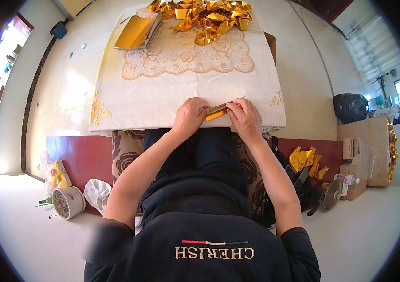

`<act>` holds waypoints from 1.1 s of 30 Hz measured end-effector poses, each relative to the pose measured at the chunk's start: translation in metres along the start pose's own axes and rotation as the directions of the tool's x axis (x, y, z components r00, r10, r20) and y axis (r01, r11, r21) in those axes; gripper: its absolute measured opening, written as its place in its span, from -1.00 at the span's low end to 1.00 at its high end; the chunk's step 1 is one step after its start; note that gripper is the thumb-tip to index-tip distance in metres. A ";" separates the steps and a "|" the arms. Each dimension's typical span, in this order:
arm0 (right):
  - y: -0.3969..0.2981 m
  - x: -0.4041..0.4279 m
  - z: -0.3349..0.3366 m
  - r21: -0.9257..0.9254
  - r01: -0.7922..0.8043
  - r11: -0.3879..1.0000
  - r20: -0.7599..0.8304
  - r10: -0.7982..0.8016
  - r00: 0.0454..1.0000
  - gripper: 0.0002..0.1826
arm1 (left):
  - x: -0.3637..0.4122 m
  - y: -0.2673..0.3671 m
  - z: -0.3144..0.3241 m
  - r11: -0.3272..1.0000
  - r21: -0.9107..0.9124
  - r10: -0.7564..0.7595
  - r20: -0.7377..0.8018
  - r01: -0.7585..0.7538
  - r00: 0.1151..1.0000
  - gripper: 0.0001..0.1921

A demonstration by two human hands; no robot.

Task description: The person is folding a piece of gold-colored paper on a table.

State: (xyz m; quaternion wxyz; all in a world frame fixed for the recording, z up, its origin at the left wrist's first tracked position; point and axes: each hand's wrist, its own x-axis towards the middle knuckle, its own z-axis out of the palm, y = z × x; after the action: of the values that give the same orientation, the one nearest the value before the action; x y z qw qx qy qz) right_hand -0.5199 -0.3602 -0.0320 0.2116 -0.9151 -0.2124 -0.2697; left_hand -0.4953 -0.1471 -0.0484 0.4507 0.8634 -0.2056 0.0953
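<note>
Near the front edge of the table, both hands pinch a narrow folded strip of gold foil paper (216, 115), whose grey underside also shows. My left hand (191, 114) holds its left end between thumb and fingers. At the other end, my right hand (246, 118) grips it, and a thin pointed corner sticks out past the fingers. A stack of gold foil sheets (136, 32) lies at the table's far left. Beside that stack, a pile of folded gold foil pieces (214, 17) spreads along the far edge. Beneath everything is a white embroidered tablecloth (157, 98).
Right of the seat are loose gold foil pieces (302, 160), a pan lid (332, 195), a plastic bottle (347, 179), a cardboard box (364, 144) and a black plastic bag (350, 107). To the left stand a white pot (76, 201) and a white cloth (97, 194).
</note>
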 end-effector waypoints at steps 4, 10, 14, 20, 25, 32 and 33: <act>0.001 0.001 0.003 -0.017 -0.019 1.000 0.010 0.019 1.000 -0.78 | 0.004 0.011 -0.008 0.990 -0.056 -0.124 0.061 0.128 0.990 -0.86; 0.001 0.001 0.005 -0.017 -0.003 1.000 0.003 0.003 1.000 -0.79 | 0.008 0.011 -0.009 0.933 -0.212 -0.269 0.119 0.290 0.956 -0.82; 0.001 -0.004 -0.004 0.056 0.015 0.998 0.005 -0.015 1.000 -0.78 | 0.011 -0.002 -0.012 0.880 -0.229 -0.418 0.042 0.416 0.908 -0.81; 0.008 -0.011 -0.024 -0.004 0.160 0.987 -0.005 -0.160 0.987 -0.76 | 0.010 -0.013 -0.029 0.673 -0.536 -0.577 0.049 0.509 0.815 -0.78; 0.018 -0.013 -0.023 0.023 0.155 0.988 -0.003 -0.155 0.988 -0.77 | -0.005 -0.008 -0.045 0.552 -0.649 -0.652 0.056 0.524 0.756 -0.77; 0.037 -0.007 -0.008 0.093 0.194 0.977 0.108 -0.204 0.973 -0.87 | -0.054 0.005 -0.048 0.629 -0.509 -0.635 0.101 0.588 0.766 -0.77; 0.038 -0.002 -0.004 0.086 0.222 0.971 0.108 -0.230 0.967 -0.88 | -0.062 0.009 -0.049 0.617 -0.503 -0.637 0.132 0.605 0.759 -0.77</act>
State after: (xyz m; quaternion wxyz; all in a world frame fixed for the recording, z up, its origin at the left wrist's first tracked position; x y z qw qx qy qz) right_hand -0.5042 -0.3944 -0.0407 0.1999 -0.8907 -0.3371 -0.2302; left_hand -0.5540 -0.0947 -0.0353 0.6757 0.7233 0.1015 -0.0996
